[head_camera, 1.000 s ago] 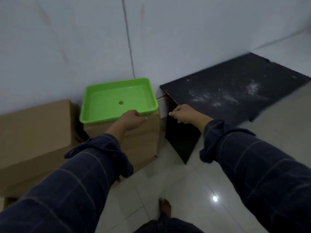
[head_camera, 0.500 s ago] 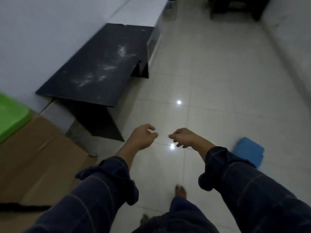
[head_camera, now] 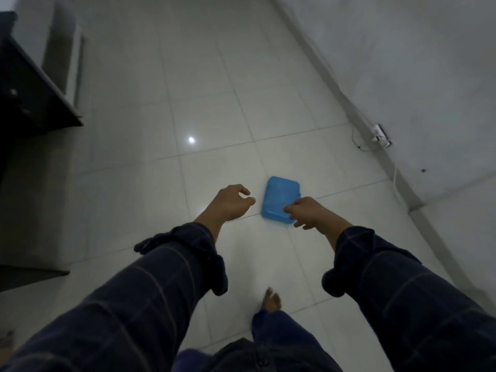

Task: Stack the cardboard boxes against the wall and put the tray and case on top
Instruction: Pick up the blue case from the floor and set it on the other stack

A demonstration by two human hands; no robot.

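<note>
The case lies flat on the floor, lid up, out in the open and well apart from the wall on my right. It is a shallow blue box with rounded corners, sitting slightly skewed to the tile joints. The boxes and the tray are out of view, so I judge this to be the fetch of the last item: pick the case up and carry it to the stack.

To do it well I would bring both hands down over the two long sides, fingers under the edges, and lift it level. It looks like smooth plastic on glossy tile, so a one-sided pinch could make it skate away or tip. If it has a latch, I would keep the lid pressed shut while lifting; I cannot see one from here.

My left hand hangs just beside the case's left edge, fingers loosely curled, thumb apart from them, holding nothing. My right hand overlaps the case's near right corner in the picture, fingers half curled and pointing down. In this dim, top-down view I cannot tell whether it touches the case or hovers above it; it has not closed on it. So each grip is half spread and empty.

My bare foot stands on the tile near me, short of the case. A dark bench sits at the left edge, and a socket with a cable low on the wall.
</note>
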